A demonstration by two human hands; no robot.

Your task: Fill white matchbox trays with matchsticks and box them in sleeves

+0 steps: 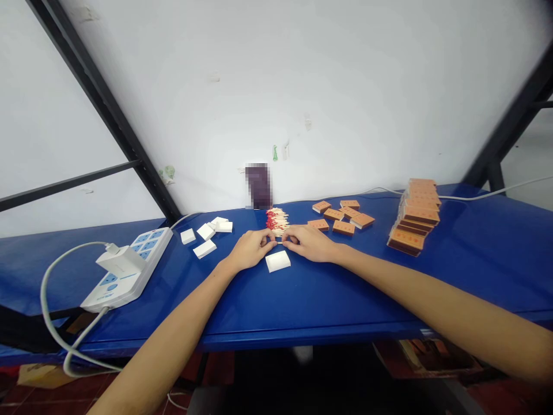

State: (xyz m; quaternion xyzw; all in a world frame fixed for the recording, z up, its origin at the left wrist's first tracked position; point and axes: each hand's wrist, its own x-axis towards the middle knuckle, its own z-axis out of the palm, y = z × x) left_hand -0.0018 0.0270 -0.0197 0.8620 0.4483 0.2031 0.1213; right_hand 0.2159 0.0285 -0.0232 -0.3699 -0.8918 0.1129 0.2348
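Note:
Red-tipped matches (277, 218) lie in a loose pile at the middle of the blue table. At the pile's near edge, my left hand (252, 249) and my right hand (310, 242) face each other with fingertips pinched. A thin pale matchstick (279, 242) spans the gap between them, one end in each hand's fingers; whether more sticks are held, I cannot tell. Just in front of my fingers is a small white matchbox tray (277, 261), touched by neither hand. Its inside cannot be made out.
Several white trays (204, 249) lie left, beside a power strip (129, 276) with a plugged-in charger (120, 262). Several orange matchboxes (343, 228) are scattered right of the pile; a leaning stack (417, 216) stands farther right. A blurred dark object (259, 185) rests against the wall.

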